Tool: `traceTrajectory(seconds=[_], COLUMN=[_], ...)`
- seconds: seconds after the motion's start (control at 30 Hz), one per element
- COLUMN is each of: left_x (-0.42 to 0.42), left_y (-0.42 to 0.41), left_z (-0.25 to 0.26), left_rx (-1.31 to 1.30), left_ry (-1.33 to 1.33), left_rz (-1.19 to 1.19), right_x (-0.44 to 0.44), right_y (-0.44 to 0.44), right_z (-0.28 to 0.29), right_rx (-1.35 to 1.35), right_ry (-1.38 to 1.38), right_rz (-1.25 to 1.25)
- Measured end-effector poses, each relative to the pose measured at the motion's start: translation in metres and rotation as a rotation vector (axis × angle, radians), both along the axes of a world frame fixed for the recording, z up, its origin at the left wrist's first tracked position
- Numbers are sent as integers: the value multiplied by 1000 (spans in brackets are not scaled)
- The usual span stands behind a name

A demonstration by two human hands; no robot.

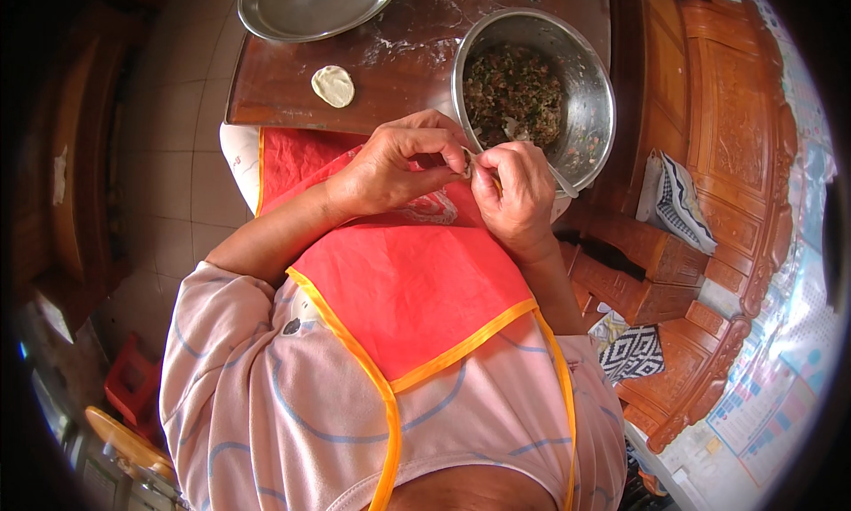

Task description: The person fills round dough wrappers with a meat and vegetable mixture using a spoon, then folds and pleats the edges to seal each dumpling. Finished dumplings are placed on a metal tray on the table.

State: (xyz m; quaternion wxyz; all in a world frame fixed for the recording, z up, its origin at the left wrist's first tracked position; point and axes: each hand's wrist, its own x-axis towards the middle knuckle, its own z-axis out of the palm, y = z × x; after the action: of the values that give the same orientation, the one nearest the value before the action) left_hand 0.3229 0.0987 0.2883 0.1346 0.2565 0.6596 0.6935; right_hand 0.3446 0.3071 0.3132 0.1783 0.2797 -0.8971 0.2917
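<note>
Between the fingertips of my left hand [405, 155] and my right hand [515, 185] is a small filled dough wrapper [468, 165], mostly hidden by the fingers. Both hands pinch its edge, just in front of the table. Right behind them stands a steel bowl [594, 132] with chopped filling [512, 89] flecked with green. A spoon [562, 180] leans in the bowl, its handle over the near rim beside my right hand. One flat round dough wrapper [333, 86] lies on the table to the left of the bowl.
The dark wooden table [279, 79] is dusted with flour. A shallow steel tray [319, 9] sits at its far left, reaching past the edge. A carved wooden bench [738, 132] with cushions [681, 202] is on the right. A red plastic stool [133, 381] stands at lower left.
</note>
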Motion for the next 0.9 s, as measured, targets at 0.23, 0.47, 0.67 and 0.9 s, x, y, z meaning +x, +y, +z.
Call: traceTrajectory(seconds=[0.23, 0.47, 0.67, 0.9], left_x=[-3, 0, -1, 0], left_y=[4, 1, -4, -4], left_z=[-9, -14, 5, -9], left_rx=[34, 104, 338, 177], left_ry=[37, -232, -676, -563], left_rz=[41, 0, 44, 57], right_x=[1, 0, -3, -2], right_y=[-4, -3, -4, -6], right_z=[6, -5, -6, -6], right_rx=[-145, -145, -65, -60], right_ry=[-122, -147, -90, -38], right_rz=[36, 64, 90, 123])
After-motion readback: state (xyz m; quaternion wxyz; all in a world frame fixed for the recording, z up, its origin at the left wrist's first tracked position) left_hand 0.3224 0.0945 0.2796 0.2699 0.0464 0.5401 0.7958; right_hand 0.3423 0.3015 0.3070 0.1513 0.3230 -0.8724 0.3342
